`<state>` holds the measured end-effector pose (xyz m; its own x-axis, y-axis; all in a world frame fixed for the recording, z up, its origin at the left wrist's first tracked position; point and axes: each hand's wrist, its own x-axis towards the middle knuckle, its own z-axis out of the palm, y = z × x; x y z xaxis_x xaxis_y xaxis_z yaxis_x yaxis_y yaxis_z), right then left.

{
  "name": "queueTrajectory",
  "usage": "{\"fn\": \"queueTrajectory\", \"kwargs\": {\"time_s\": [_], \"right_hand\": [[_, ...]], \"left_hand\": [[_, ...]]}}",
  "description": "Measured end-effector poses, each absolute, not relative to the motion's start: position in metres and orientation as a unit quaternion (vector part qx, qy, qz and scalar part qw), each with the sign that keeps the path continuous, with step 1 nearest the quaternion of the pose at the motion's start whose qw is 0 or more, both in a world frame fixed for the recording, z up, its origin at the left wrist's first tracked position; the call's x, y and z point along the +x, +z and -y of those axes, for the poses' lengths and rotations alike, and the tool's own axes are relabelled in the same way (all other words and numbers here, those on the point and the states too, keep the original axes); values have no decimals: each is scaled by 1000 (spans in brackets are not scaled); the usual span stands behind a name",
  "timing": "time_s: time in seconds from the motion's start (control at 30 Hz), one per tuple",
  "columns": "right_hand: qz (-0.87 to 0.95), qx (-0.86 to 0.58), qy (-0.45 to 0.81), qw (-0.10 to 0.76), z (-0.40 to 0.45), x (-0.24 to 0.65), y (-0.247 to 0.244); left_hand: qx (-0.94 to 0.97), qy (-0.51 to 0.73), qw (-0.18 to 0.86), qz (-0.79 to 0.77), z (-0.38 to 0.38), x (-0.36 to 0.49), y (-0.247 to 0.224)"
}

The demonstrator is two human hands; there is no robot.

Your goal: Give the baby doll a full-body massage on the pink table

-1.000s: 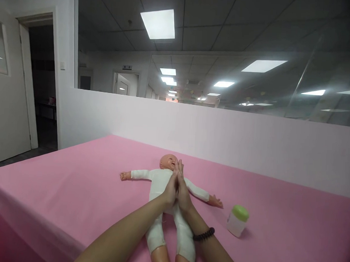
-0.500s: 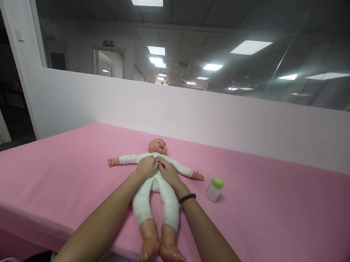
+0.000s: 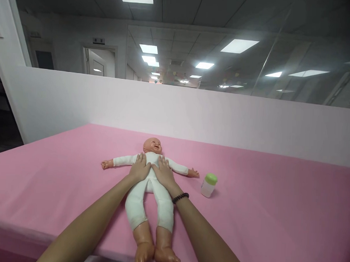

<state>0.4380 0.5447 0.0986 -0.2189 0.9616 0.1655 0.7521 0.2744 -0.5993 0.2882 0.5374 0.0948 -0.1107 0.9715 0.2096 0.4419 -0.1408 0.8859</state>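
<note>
A baby doll (image 3: 151, 184) with a white cloth body lies on its back, head away from me and feet toward me. My left hand (image 3: 139, 168) rests flat on the left side of its chest and belly, fingers stretched toward the shoulder. On the right side of the torso lies my right hand (image 3: 164, 172), also flat with fingers extended. The thumbs come close together over the middle of the belly. A black coiled band (image 3: 180, 197) circles my right wrist.
A small clear container with a green lid (image 3: 210, 179) stands right of the doll's hand. Pink cloth (image 3: 261, 212) covers the table. Behind it runs a low white wall (image 3: 176, 111) with a glass pane (image 3: 220, 17) above.
My hands have moved apart from the middle of the doll's chest toward its sides, and the bent fingers have straightened and flattened. The view has shifted slightly to the right.
</note>
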Motion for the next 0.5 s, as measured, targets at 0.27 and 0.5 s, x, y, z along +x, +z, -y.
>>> {"fn": "queueTrajectory", "kwargs": {"time_s": [0.27, 0.5], "right_hand": [[759, -443, 145, 455, -524, 446, 100], [818, -386, 203, 375, -532, 447, 98]], "left_hand": [[661, 443, 196, -573, -511, 289, 111], [707, 456, 292, -456, -522, 282, 102]]}}
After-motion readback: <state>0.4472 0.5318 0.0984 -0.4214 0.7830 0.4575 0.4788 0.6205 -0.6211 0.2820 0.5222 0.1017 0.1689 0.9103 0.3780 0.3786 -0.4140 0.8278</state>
